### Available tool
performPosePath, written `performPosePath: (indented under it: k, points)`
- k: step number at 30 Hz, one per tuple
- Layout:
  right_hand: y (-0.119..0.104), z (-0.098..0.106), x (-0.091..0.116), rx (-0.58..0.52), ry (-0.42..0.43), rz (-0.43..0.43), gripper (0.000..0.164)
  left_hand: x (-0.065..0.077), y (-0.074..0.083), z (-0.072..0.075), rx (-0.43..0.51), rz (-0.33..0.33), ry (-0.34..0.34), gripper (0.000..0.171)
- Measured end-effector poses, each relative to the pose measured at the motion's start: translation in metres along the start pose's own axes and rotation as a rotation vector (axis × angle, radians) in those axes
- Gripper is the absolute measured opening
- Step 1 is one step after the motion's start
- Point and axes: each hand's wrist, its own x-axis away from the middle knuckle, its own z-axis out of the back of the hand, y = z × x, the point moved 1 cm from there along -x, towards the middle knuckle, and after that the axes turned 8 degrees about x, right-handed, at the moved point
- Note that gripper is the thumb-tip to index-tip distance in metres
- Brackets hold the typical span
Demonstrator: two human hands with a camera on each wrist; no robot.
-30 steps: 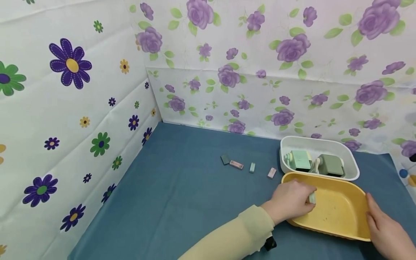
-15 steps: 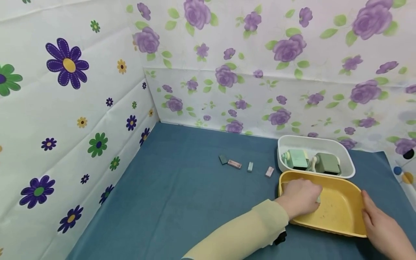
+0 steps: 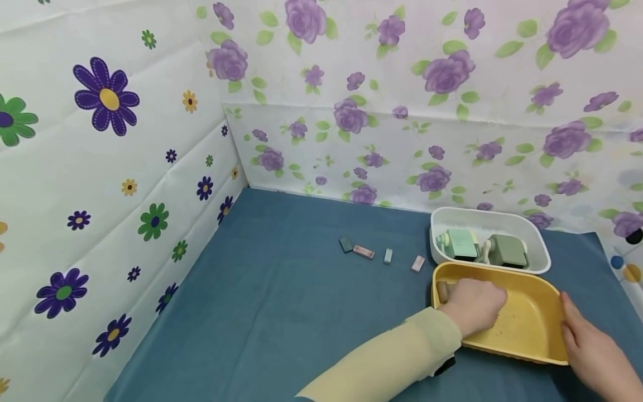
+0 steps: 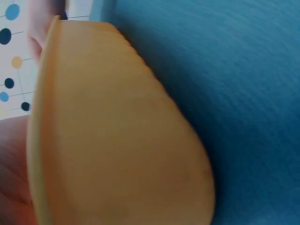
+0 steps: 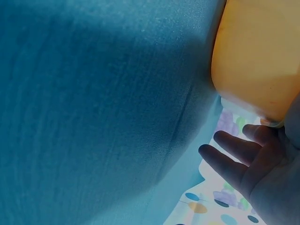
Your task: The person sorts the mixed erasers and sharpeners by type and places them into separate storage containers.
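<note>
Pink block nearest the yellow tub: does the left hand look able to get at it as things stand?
Probably yes: the pink block lies uncovered on the blue cloth, but the left hand reaches into the yellow tub and would first have to clear its rim.

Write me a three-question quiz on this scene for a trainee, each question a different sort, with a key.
1. Count: How many boxy green objects lie in the white, round-cornered plastic tub?

2. True or false: The small rectangular blocks on the blue cloth all share one colour.

3. Multiple choice: Which thing does the person's right hand touch?
A) the white tub
B) the yellow, round-cornered plastic tub
C) a block on the cloth

Key:
1. Two: one mint-green, one grey-green.
2. False: they include dark green and pink.
3. B.
</note>
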Motion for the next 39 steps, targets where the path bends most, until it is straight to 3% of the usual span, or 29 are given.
performPosePath:
  k: [9, 18, 26, 33, 39]
  points:
    - [-0.001, -0.002, -0.001, -0.018, -0.024, -0.019, 0.068, -0.003, -0.001, -0.01, -0.065, -0.011, -0.017, 0.024]
    - [-0.005, 0.0, 0.001, -0.012, -0.042, -0.037, 0.068, -0.005, -0.001, -0.015, -0.042, -0.031, -0.038, 0.024]
    - [-0.006, 0.001, 0.004, -0.008, -0.026, -0.046, 0.067, -0.003, 0.003, -0.016, -0.095, -0.042, -0.034, 0.02]
    - [-0.005, 0.0, 0.003, -0.01, -0.032, -0.049, 0.066, 0.001, 0.0, -0.016, -0.092, -0.03, -0.028, 0.017]
    - [-0.006, 0.002, 0.003, -0.006, -0.016, -0.041, 0.066, 0.002, 0.0, -0.015, -0.048, -0.059, -0.034, 0.017]
